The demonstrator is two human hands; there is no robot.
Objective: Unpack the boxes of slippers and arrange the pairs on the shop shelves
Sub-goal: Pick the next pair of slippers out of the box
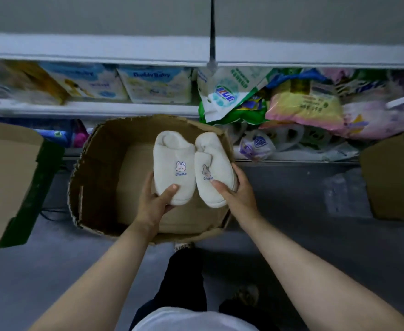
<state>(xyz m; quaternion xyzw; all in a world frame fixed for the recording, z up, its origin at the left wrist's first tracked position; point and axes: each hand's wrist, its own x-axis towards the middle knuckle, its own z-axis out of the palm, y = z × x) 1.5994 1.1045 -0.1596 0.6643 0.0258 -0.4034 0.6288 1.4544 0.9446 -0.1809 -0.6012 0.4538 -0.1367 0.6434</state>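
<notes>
Over the open box, held as a pair: left slipper gripped at the toe by left hand, right slipper by right hand. Probably plush, light, squashy, unbreakable; best held around toe or sole edge.

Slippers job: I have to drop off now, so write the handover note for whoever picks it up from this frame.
Left hand: grips the toe end of the left cream slipper, thumb on top.
Right hand: grips the right cream slipper the same way.
Both slippers, each with a bunny patch, are side by side above the open cardboard box, which looks otherwise empty.
Done: this pair is out of the box.
Left: set the pair on a shelf. The white shelf above looks bare; the lower shelves hold packaged goods. More cartons stand at either side, contents unseen.
</notes>
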